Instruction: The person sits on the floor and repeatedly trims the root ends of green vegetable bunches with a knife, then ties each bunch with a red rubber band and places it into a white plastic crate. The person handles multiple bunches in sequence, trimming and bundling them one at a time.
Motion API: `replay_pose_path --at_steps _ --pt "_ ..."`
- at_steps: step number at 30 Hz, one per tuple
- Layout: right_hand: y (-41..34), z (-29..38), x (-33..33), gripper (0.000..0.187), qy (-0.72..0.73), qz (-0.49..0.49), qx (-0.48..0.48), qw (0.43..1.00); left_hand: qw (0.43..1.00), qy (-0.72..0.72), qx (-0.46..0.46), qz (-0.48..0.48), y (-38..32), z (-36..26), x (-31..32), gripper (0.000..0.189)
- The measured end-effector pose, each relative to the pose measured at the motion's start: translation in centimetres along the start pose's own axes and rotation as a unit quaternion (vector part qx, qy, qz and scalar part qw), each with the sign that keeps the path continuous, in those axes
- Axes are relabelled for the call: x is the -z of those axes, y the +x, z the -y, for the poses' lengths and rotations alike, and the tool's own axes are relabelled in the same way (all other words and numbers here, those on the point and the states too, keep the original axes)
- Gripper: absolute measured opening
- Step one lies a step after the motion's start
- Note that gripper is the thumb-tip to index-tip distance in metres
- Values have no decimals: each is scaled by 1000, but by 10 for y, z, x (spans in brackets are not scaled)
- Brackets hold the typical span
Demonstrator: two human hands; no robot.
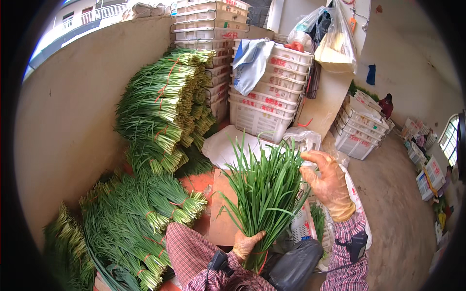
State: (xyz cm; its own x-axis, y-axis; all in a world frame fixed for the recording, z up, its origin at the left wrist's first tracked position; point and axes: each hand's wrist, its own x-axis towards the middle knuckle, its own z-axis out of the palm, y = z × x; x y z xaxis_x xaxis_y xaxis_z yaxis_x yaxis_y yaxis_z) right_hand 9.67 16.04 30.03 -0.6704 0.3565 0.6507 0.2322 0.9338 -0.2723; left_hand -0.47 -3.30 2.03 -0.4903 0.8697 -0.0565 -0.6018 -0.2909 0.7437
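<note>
My left hand (pixel 248 244), in a thin rubber glove, grips a bunch of green garlic chives (pixel 265 192) low down. The leaf tips fan out upward and away from me. Below the hand, a red tie (pixel 263 260) lies around the lower part of the bunch. My right hand (pixel 326 182), gloved the same way, is raised just right of the leaf tips, thumb and fingers apart with nothing seen between them. A brown board (pixel 221 214) shows behind the bunch. Under my right arm stands a white plastic crate (pixel 329 236) with loose chives (pixel 318 220) in it.
Tied chive bundles (pixel 134 218) lie at my left, and a tall pile (pixel 164 98) leans by the wall (pixel 80 94). Stacked white crates (pixel 265 116) stand ahead, a cloth (pixel 252 63) over them. More crates (pixel 358 138) and a person (pixel 386 105) are farther right.
</note>
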Motion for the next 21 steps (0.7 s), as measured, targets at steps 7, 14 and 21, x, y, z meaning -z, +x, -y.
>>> replay_pose_path --at_steps 7,14,21 --pt "-124 -4 -49 44 165 171 -269 933 989 -14 40 -144 18 -14 14 49" --pt "-217 -10 -125 91 216 413 -362 808 974 -148 31 -166 17 -9 20 51" --pt "-226 -12 -173 119 370 234 -381 815 971 -147 55 -181 13 12 24 52"
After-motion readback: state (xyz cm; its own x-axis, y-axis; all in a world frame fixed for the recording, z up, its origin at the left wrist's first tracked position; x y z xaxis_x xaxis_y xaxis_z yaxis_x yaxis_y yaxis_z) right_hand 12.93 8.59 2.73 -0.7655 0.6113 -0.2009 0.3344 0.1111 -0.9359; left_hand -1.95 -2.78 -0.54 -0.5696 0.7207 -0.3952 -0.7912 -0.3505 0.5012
